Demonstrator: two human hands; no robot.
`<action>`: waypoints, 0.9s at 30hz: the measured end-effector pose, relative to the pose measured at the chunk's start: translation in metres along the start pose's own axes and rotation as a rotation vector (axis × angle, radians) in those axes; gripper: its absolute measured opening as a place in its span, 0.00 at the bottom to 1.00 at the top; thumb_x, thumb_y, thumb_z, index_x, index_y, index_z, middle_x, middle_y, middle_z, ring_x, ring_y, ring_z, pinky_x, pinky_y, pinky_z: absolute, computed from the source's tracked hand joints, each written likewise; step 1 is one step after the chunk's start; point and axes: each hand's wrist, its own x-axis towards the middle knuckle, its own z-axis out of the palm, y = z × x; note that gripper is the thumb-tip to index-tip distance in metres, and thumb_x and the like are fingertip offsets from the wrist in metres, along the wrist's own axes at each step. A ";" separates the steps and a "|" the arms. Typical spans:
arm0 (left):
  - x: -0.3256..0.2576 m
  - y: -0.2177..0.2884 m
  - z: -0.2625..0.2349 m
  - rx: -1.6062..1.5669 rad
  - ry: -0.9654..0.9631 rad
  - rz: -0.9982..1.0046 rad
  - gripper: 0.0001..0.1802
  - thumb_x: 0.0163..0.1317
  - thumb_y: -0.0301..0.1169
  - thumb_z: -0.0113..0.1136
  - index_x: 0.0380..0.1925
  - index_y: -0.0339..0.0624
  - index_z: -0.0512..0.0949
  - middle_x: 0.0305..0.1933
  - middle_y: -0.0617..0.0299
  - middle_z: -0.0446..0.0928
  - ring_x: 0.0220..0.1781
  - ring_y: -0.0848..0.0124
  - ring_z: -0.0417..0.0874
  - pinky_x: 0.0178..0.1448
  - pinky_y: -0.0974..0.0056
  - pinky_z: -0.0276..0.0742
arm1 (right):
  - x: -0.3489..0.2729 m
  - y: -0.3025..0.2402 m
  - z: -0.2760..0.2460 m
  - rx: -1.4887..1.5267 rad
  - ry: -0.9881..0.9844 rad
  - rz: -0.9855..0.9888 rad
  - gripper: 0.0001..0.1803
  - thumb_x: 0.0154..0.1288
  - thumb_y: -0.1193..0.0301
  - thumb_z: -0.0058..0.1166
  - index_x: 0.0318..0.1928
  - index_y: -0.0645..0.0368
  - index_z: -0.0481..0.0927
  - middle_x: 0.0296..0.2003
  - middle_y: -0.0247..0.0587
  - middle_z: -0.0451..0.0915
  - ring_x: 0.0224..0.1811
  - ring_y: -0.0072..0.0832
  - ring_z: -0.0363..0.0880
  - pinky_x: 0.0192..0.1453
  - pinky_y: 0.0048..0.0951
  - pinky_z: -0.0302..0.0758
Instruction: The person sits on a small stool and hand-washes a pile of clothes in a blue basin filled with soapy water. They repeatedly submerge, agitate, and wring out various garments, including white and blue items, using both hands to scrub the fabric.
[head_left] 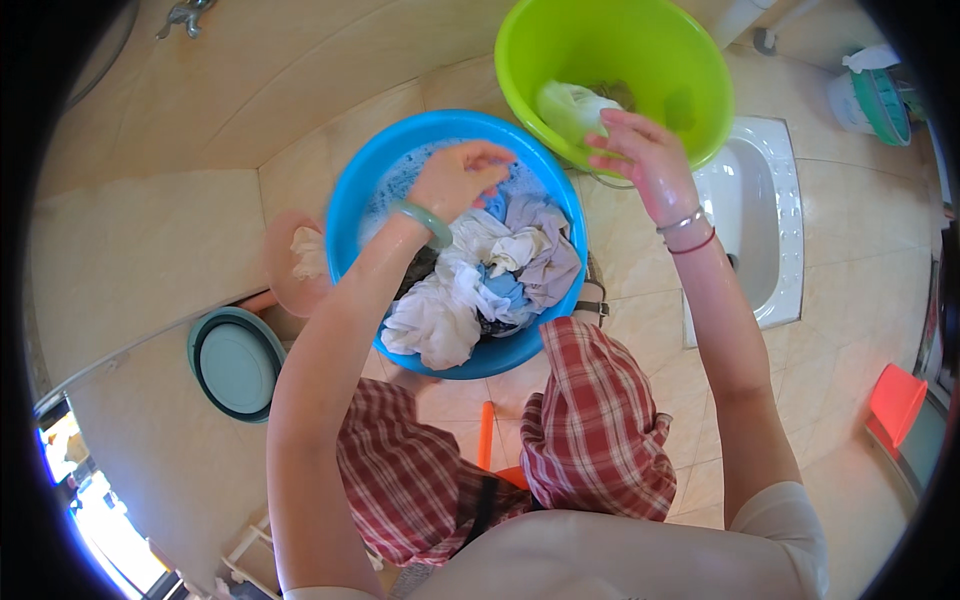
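Note:
My left hand (pixel 462 180), with a pale green bangle on the wrist, hovers over the far side of a blue basin (pixel 350 205). Its fingers are loosely bent and apart, with nothing seen in them. Sudsy water and a heap of wet clothes (pixel 455 285), white, greyish and light blue, fill the basin. At the near edge of a lime-green bucket (pixel 640 45), my right hand (pixel 648 165) has its fingers spread. Just beyond those fingertips is a white cloth (pixel 575 108) inside the bucket; no grip on it shows. Something darker lies behind the cloth, too shaded to name.
A white squat toilet (pixel 780 230) is set in the tiled floor to the right. At left, a grey-green basin (pixel 235 365) stands by the wall, near a pinkish basin (pixel 292 262) holding pale cloth. A red plastic item (pixel 895 405) is at far right. A tap (pixel 185 15) shows top left.

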 end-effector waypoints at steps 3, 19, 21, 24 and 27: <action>-0.003 -0.048 -0.014 0.212 -0.092 0.020 0.12 0.62 0.33 0.56 0.44 0.41 0.80 0.35 0.63 0.82 0.35 0.76 0.79 0.40 0.71 0.75 | -0.019 0.005 0.027 -0.265 -0.011 -0.068 0.12 0.64 0.76 0.49 0.47 0.68 0.76 0.45 0.44 0.78 0.38 0.27 0.81 0.33 0.24 0.80; -0.058 -0.237 -0.055 0.005 -0.048 -0.059 0.17 0.53 0.30 0.64 0.44 0.38 0.78 0.35 0.57 0.80 0.36 0.66 0.81 0.44 0.64 0.77 | -0.035 0.210 0.124 -1.381 -1.177 -0.407 0.13 0.46 0.62 0.65 0.36 0.44 0.82 0.55 0.32 0.71 0.62 0.30 0.61 0.57 0.42 0.58; -0.076 -0.233 -0.061 0.294 -0.043 0.043 0.17 0.51 0.33 0.65 0.41 0.40 0.78 0.35 0.58 0.79 0.37 0.66 0.80 0.43 0.63 0.76 | -0.033 0.207 0.124 -1.383 -1.184 -0.309 0.12 0.47 0.64 0.64 0.36 0.45 0.82 0.52 0.32 0.73 0.60 0.30 0.64 0.57 0.40 0.58; -0.105 -0.249 -0.051 0.793 -0.027 0.146 0.14 0.50 0.37 0.66 0.35 0.45 0.79 0.34 0.59 0.77 0.39 0.64 0.80 0.41 0.60 0.75 | -0.031 0.198 0.129 -1.362 -1.186 -0.192 0.12 0.49 0.65 0.63 0.37 0.47 0.81 0.50 0.31 0.75 0.57 0.30 0.67 0.60 0.37 0.58; -0.112 -0.272 -0.044 0.919 0.033 0.200 0.13 0.46 0.38 0.68 0.30 0.50 0.78 0.30 0.63 0.74 0.37 0.64 0.79 0.38 0.60 0.74 | -0.030 0.199 0.126 -1.330 -1.119 -0.066 0.12 0.50 0.65 0.63 0.37 0.48 0.81 0.47 0.31 0.76 0.54 0.31 0.70 0.59 0.38 0.60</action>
